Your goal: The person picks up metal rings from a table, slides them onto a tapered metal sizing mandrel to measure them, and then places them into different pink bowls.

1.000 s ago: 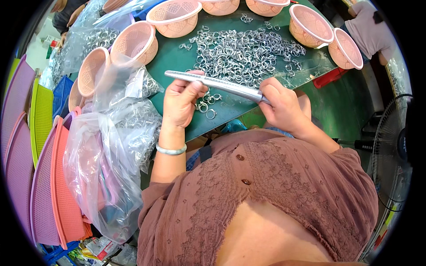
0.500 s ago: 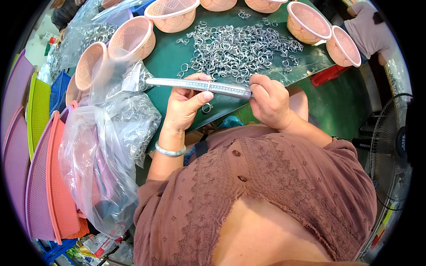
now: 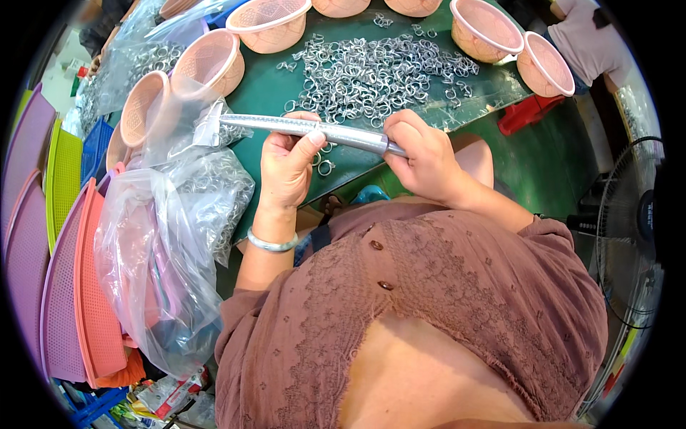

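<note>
- Left hand [image 3: 286, 168] is gripping the tapered metal rod [image 3: 314, 131] near its middle, thumb pressing on top; right hand [image 3: 421, 154] is clenching around the thick end.
- Rod is being held level above the near edge of the green desk [image 3: 271, 89], thin tip pointing left toward the clear plastic bags [image 3: 171, 236].
- Heap of small metal rings [image 3: 379, 71] is lying on the desk just beyond the rod; a few loose rings are sitting under the left hand.
- Pink baskets [image 3: 207, 61] are lining the far side of the desk.
- Judgement: keeping the rod steady with the right hand and the thin end free is letting the left-hand fingers work a ring along the taper without tilting it.
</note>
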